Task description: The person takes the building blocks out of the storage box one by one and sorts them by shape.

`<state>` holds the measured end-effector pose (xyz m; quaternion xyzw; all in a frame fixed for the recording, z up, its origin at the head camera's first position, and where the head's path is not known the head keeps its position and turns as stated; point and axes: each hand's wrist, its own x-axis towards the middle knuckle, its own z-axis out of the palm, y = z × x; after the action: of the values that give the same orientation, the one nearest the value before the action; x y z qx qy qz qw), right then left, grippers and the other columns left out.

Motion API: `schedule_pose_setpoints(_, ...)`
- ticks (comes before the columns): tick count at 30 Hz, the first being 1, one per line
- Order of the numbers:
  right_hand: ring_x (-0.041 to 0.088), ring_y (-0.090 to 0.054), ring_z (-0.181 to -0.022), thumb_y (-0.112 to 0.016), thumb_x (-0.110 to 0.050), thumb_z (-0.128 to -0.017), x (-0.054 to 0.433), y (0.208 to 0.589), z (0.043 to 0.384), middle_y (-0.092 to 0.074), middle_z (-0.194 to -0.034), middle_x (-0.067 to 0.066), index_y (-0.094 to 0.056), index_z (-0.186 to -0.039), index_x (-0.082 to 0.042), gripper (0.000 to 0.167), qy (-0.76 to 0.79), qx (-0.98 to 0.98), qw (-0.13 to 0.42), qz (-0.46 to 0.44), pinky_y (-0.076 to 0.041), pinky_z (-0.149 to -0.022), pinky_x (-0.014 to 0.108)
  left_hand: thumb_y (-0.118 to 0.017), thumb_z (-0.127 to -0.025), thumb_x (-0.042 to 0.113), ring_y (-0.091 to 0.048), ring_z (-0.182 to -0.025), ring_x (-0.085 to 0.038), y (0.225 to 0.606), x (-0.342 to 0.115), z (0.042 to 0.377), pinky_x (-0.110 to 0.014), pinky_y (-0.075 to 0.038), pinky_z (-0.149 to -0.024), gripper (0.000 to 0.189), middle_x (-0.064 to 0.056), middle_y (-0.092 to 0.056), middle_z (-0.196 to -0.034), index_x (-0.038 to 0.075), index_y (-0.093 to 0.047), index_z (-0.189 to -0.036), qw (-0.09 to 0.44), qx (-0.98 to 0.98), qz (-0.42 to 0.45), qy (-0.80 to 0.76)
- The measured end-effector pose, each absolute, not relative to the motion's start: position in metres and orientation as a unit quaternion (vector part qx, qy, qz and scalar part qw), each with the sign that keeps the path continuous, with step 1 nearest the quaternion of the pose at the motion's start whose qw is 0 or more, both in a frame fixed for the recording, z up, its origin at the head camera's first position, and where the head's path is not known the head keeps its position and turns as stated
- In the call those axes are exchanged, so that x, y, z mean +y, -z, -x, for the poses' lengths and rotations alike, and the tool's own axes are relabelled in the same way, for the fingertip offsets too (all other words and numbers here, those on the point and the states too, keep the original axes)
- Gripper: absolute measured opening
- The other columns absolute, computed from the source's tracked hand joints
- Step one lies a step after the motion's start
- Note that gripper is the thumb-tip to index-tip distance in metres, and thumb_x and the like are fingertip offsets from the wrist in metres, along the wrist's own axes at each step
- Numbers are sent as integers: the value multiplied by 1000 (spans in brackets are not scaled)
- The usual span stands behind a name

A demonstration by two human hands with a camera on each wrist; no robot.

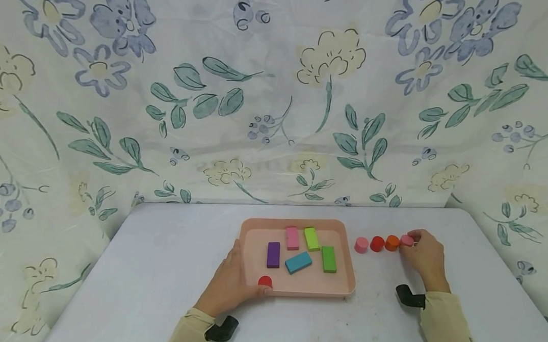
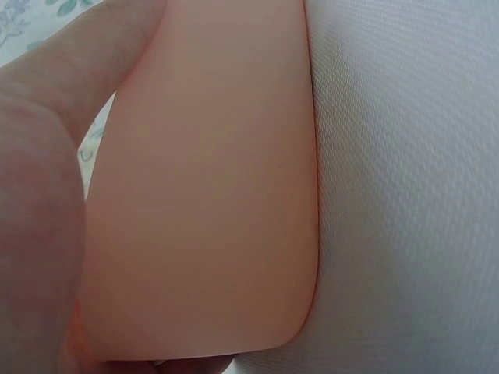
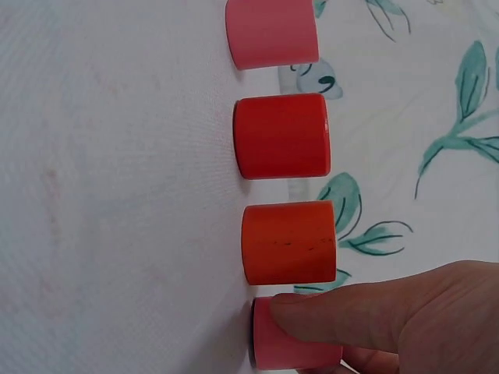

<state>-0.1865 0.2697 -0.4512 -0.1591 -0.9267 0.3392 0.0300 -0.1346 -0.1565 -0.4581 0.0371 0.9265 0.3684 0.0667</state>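
My left hand [image 1: 226,286] holds the near left corner of a peach tray [image 1: 253,229], thumb along its front side and the other fingers along its left side. In the left wrist view the tray's smooth outer wall [image 2: 203,195] fills the middle. At the right, my right hand [image 1: 424,256] pinches a pink cylinder [image 3: 292,354] between thumb and fingers, at the right end of a row. Beside it stand an orange cylinder [image 3: 288,243], a red cylinder [image 3: 282,136] and another pink cylinder [image 3: 273,33].
Inside the tray lie a purple block [image 1: 273,255], a blue block [image 1: 298,262], a pink block [image 1: 292,238], a lime block [image 1: 312,239], a green block [image 1: 329,259] and a red cylinder [image 1: 265,281]. A floral cloth [image 1: 277,89] hangs behind the white table [image 1: 160,247].
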Motion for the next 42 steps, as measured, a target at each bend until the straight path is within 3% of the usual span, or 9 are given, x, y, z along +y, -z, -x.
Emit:
schedule_pose_setpoints(7,47,-54,-102,-64,-11,-90,269,452,187,-58,-115,35,-52,-122,15,43,-339,-927,22,162,-50,-89,56,-83,-66,64,-31,-145,-40,459,-157,134,-65,-29,-112,136,-16,-23,-164,4,-7,-161,68,926,-35,-370)
schedule_pose_setpoints(15,50,-50,-113,-66,-13,-91,271,450,186,-52,-129,36,-47,-132,14,53,-332,-928,17,166,-50,-94,58,-84,-65,64,-35,-141,-35,460,-158,136,-63,-31,-113,135,-12,-28,-162,7,-9,-162,60,925,-45,-373)
schedule_pose_setpoints(23,51,-45,-123,-63,-12,-93,261,434,186,-48,-139,33,-46,-140,8,53,-345,-923,18,167,-52,-93,57,-84,-67,62,-32,-144,-40,459,-160,135,-61,-29,-115,137,-20,-23,-163,-1,-5,-160,57,929,-54,-361)
schedule_pose_setpoints(34,47,-52,-115,-69,-10,-91,219,416,173,-56,-132,31,-54,-134,7,49,-337,-935,66,88,-56,-86,55,-85,-65,61,-31,-145,-39,457,-160,134,-62,-29,-114,137,-19,-24,-163,-1,-8,-160,59,928,-56,-365)
schedule_pose_setpoints(42,45,-54,-115,-73,-10,-90,194,414,167,-58,-130,30,-57,-132,6,49,-336,-938,72,52,-58,-84,52,-87,-63,60,-33,-143,-41,459,-160,135,-61,-31,-113,139,-21,-25,-162,-2,-8,-159,49,932,-57,-354)
